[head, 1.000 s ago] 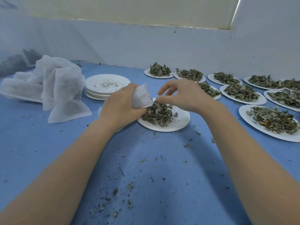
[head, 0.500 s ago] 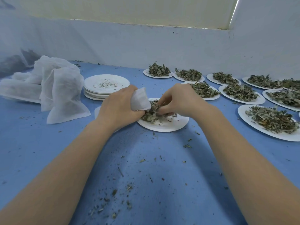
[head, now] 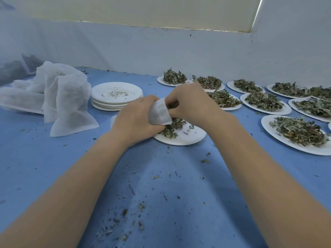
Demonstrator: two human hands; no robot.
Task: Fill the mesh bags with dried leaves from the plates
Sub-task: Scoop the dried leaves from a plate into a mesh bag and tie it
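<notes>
The blue counter spreads out under my arms, scattered with leaf crumbs. Far left on it sits a heap of white filled mesh bags, one leaning toward me. Along the right, a spread of white plates each carries a mound of dried leaves, set close together in rows toward the wall. Left of centre, a stack of emptied plates has only flecks on its top one. Straight ahead lies the plate I am working from, with a thinned pile of dried leaves on its near-left part.

Above that plate my left hand is curled round a small white mesh bag, holding its mouth up toward my other hand. My right hand meets it there, fingers bunched and pinching a dark tuft of leaves right at the bag's opening. The two hands touch at the bag, just over the plate's far-left edge.
</notes>
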